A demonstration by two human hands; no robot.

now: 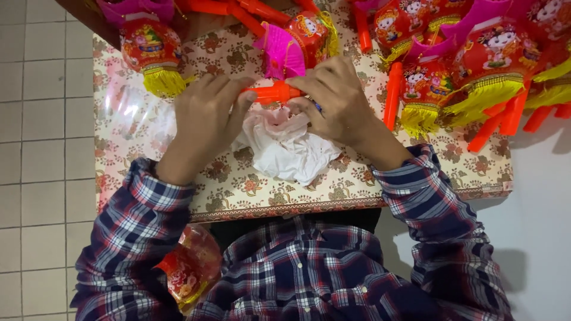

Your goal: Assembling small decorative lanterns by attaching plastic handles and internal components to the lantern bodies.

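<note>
Gripping the orange handle [270, 93] from both ends, we close the left hand [205, 116] and right hand [336, 98] fingers tight around it to steady it over the crumpled white plastic [285, 148], mid-worktop [238, 184]. Finished red lanterns [476, 59] are heaped at two o'clock, clear of our hands.

The orange handle [275, 93] is a smooth plastic tube lying level, left to right, gripped at both ends by the hands, with only its middle showing. At its far side sits a lantern [297, 44], pink folded paper beside a red printed body with yellow fringe. A crumpled white sheet [285, 145] lies just under it.
</note>
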